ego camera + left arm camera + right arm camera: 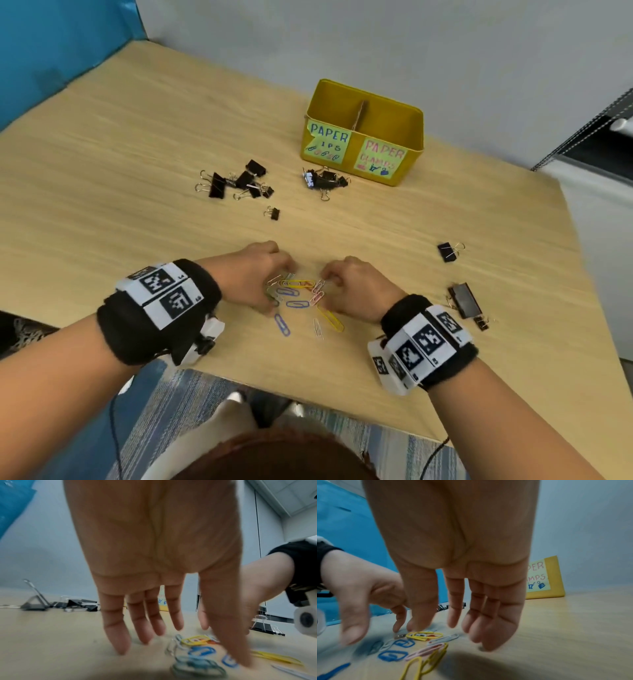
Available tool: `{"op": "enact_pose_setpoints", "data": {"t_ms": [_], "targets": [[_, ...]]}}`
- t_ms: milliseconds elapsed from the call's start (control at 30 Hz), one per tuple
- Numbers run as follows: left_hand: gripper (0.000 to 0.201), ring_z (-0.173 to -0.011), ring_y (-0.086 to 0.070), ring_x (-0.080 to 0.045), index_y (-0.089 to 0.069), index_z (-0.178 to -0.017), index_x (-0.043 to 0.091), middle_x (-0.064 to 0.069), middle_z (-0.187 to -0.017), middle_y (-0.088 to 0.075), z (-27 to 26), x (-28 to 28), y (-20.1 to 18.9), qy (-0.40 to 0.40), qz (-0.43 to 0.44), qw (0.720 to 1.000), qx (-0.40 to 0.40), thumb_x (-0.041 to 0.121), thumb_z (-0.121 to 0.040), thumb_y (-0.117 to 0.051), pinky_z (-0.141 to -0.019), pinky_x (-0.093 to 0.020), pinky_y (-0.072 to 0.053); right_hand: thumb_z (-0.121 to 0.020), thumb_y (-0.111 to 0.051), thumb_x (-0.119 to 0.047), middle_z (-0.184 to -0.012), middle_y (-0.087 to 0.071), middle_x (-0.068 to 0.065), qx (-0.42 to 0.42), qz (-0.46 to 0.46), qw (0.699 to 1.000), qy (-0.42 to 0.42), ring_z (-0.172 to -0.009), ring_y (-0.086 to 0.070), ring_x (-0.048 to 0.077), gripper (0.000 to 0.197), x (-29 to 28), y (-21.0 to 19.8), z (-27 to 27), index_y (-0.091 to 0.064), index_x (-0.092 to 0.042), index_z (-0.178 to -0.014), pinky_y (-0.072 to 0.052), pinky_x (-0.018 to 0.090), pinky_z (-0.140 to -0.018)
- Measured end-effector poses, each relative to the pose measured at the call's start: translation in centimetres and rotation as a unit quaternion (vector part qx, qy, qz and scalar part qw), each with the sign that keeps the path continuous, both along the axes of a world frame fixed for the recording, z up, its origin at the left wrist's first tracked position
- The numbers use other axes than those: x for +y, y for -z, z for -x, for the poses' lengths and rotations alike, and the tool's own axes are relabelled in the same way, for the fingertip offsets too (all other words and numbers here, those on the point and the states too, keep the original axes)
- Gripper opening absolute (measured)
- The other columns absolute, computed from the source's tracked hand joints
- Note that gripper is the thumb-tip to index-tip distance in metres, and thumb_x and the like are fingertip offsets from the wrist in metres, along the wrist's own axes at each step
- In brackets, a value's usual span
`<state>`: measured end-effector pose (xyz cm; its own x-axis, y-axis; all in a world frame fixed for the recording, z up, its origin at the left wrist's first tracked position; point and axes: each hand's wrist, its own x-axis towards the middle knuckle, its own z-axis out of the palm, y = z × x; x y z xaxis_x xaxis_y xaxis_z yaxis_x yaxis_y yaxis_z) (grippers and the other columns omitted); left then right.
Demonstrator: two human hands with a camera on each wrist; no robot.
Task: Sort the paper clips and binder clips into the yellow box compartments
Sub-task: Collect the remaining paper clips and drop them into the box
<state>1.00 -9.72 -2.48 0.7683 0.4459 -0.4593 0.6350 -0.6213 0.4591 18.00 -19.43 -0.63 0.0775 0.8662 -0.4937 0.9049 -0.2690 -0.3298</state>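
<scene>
Head view: both hands' grip [253, 274] [356, 287] spread loosely over looped wire paper clips [298, 298].

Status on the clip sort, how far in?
Done: nothing visibly; the yellow box shows no clips inside from the head view. In hand: left hand and right hand bracket the paper clips, fingers down, nothing gripped. Left: all paper clips, plus the binder clips scattered on the table.

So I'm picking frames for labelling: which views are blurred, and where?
Head view: sharp, label on the yellow box readable. Left wrist view: paper clips and left hand smeared. Right wrist view: right hand soft, nearest clips blurred.
</scene>
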Motion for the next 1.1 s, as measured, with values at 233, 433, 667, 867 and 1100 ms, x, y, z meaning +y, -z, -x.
{"op": "enact_pose_setpoints", "data": {"t_ms": [233,433,667,867,1100], "targets": [[0.090,-0.116,-0.037,-0.020,-0.036,-0.131,0.019,-0.002,-0.123,-0.038,-0.9,-2.5,0.9,0.000,-0.067,0.998,0.018,0.038,-0.056,-0.082,-0.101,-0.037,-0.040,-0.063,-0.082,-0.031,-0.129,-0.042,0.010,-0.024,-0.005,0.999,0.048,-0.119,-0.045,0.028,0.083,-2.2,1.5,2.8,-0.041,-0.009,-0.131,-0.040,0.033,-0.102],[0.042,-0.092,-0.047,-0.016,-0.055,-0.109,0.015,-0.001,-0.102,-0.049,-2.4,-1.5,0.5,-0.033,-0.049,0.998,-0.018,0.019,-0.071,-0.074,-0.082,-0.031,-0.044,-0.072,-0.074,-0.010,-0.114,-0.064,0.012,0.003,-0.071,0.996,0.052,-0.107,-0.059,0.026,0.042,0.2,1.8,2.4,-0.062,-0.007,-0.112,-0.044,0.028,-0.086],[0.043,-0.098,-0.049,-0.016,-0.057,-0.109,0.015,0.002,-0.101,-0.045,-2.0,-1.5,0.8,-0.086,-0.049,0.994,-0.049,0.023,-0.071,-0.076,-0.088,-0.032,-0.045,-0.070,-0.079,-0.020,-0.112,-0.060,0.005,0.045,-0.109,0.988,0.095,-0.098,-0.055,0.016,0.047,-0.2,2.3,1.7,-0.061,-0.013,-0.114,-0.046,0.026,-0.087],[0.022,-0.090,-0.053,-0.019,-0.062,-0.101,0.008,-0.010,-0.107,-0.061,-2.6,-2.3,0.9,-0.105,-0.075,0.990,-0.058,0.009,-0.079,-0.065,-0.075,-0.024,-0.039,-0.077,-0.073,-0.018,-0.112,-0.062,0.011,0.002,-0.116,0.992,0.053,-0.106,-0.059,0.025,0.035,0.4,2.7,2.9,-0.064,-0.010,-0.110,-0.048,0.033,-0.090],[0.017,-0.097,-0.055,-0.022,-0.061,-0.102,0.008,-0.010,-0.108,-0.061,-2.5,-2.2,0.9,-0.108,-0.058,0.992,-0.040,0.008,-0.085,-0.058,-0.074,-0.023,-0.037,-0.080,-0.066,-0.005,-0.101,-0.070,0.011,0.027,-0.109,0.991,0.071,-0.099,-0.062,0.023,0.018,1.0,2.6,2.3,-0.072,-0.008,-0.097,-0.045,0.025,-0.080]]}}
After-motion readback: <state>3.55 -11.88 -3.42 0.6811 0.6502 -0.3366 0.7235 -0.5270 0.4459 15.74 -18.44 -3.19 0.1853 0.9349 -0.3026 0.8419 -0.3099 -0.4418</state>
